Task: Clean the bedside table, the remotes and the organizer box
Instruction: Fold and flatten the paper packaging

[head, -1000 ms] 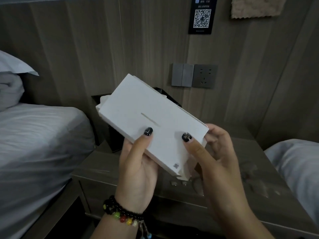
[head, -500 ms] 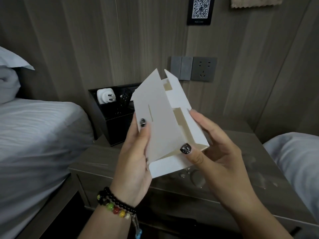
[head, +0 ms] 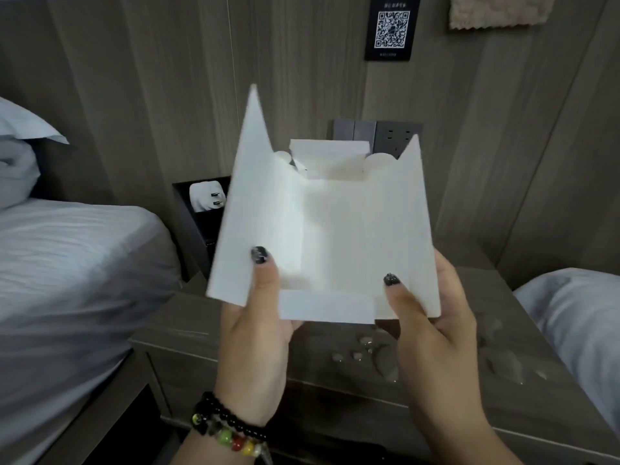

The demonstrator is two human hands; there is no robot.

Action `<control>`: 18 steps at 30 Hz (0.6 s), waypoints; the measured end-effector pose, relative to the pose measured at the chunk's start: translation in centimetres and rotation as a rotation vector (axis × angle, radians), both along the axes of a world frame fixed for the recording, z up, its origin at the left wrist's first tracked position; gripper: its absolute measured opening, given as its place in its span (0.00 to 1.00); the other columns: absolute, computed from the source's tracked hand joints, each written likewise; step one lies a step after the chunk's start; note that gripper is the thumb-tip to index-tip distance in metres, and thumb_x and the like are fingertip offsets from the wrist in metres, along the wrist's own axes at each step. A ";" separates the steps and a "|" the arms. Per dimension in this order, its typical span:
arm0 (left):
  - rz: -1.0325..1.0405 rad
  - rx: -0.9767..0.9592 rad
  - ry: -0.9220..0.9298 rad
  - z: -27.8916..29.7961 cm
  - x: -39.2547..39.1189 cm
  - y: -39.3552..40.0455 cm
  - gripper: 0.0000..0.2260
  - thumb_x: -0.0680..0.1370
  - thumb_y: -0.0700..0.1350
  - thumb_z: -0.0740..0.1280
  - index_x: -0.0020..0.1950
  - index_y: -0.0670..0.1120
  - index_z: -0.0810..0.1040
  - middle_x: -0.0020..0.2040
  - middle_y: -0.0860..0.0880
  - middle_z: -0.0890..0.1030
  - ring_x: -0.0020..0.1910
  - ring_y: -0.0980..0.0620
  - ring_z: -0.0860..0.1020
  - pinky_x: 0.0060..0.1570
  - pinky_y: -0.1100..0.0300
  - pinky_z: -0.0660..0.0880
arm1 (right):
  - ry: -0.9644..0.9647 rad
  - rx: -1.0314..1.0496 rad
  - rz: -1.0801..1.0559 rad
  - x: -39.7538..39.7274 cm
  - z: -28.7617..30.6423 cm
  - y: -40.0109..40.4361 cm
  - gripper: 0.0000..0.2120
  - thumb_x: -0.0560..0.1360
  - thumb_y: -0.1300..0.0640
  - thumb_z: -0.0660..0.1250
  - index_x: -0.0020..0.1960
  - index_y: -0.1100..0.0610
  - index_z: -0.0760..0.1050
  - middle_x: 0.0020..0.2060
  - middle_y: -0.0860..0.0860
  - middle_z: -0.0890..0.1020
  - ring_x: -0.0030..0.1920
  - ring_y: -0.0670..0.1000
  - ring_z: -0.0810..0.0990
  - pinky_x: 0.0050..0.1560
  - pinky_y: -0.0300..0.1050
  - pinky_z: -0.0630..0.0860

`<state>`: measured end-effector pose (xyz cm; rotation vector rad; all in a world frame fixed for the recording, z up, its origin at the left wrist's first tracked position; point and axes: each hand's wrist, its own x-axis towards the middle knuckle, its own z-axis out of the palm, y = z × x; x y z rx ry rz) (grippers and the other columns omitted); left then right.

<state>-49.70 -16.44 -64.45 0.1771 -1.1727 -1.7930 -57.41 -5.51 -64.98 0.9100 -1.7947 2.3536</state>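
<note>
I hold a white cardboard box (head: pixel 339 236), unfolded and spread open, above the grey wooden bedside table (head: pixel 188 344). My left hand (head: pixel 255 337) pinches its left panel, thumb on the inside. My right hand (head: pixel 432 333) pinches the right panel the same way. The box's inside faces me and looks empty. Behind it, at the table's back left, stands the black organizer box (head: pixel 194 226), mostly hidden, with a white plug adapter (head: pixel 206 199) in it. No remotes show.
Water drops and wet patches (head: pixel 375 357) lie on the tabletop under my right hand. Beds with grey-white sheets flank the table, one on the left (head: pixel 67 263) and one on the right (head: pixel 577 317). Wall switches and a socket (head: pixel 399 134) sit behind the box.
The box went from closed and flat in my hands to fully spread open, its panels pulled apart sideways. The organizer box came into sight behind it.
</note>
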 end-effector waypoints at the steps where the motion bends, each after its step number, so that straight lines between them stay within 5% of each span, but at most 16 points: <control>1: 0.011 0.023 0.015 0.2 0.1 -0.2 0.14 0.78 0.53 0.60 0.62 0.63 0.75 0.58 0.58 0.82 0.56 0.52 0.82 0.57 0.41 0.76 | -0.011 0.005 -0.010 -0.2 0.0 0.1 0.24 0.76 0.67 0.64 0.66 0.45 0.72 0.50 0.36 0.83 0.52 0.38 0.82 0.51 0.38 0.80; 5: 0.064 0.019 -0.001 0.6 0.6 -1.2 0.12 0.80 0.48 0.61 0.54 0.64 0.79 0.56 0.57 0.83 0.54 0.51 0.82 0.53 0.40 0.77 | 0.052 0.022 0.068 -1.2 1.2 1.0 0.34 0.72 0.69 0.69 0.71 0.47 0.65 0.58 0.43 0.81 0.54 0.42 0.82 0.48 0.35 0.79; 8: 0.107 -0.093 -0.065 0.6 0.9 -2.2 0.15 0.78 0.47 0.63 0.45 0.67 0.83 0.51 0.59 0.84 0.52 0.55 0.83 0.50 0.44 0.79 | 0.045 0.094 0.242 -2.6 3.4 2.2 0.34 0.65 0.55 0.75 0.68 0.43 0.68 0.61 0.40 0.79 0.56 0.44 0.81 0.49 0.41 0.81; 12: 0.012 -0.226 -0.095 1.6 0.6 -3.3 0.12 0.76 0.46 0.66 0.53 0.61 0.83 0.56 0.54 0.84 0.57 0.52 0.81 0.59 0.43 0.76 | 0.027 0.214 0.103 -5.3 5.9 2.3 0.31 0.63 0.41 0.73 0.65 0.35 0.71 0.64 0.40 0.76 0.61 0.47 0.78 0.61 0.54 0.75; 16: -0.017 -0.348 -0.130 3.1 -1.2 -4.4 0.08 0.74 0.50 0.71 0.52 0.58 0.84 0.56 0.51 0.84 0.58 0.51 0.81 0.62 0.42 0.73 | -0.011 0.186 0.122 -6.7 7.3 1.6 0.12 0.78 0.55 0.65 0.59 0.46 0.80 0.52 0.48 0.84 0.51 0.52 0.84 0.53 0.49 0.79; 18: -0.016 -0.376 -0.114 3.4 -2.2 -4.8 0.09 0.74 0.51 0.70 0.53 0.56 0.84 0.57 0.52 0.83 0.59 0.53 0.80 0.63 0.46 0.73 | -0.050 0.168 0.134 -6.9 7.2 1.5 0.12 0.79 0.59 0.62 0.54 0.50 0.83 0.48 0.50 0.86 0.48 0.53 0.85 0.51 0.49 0.79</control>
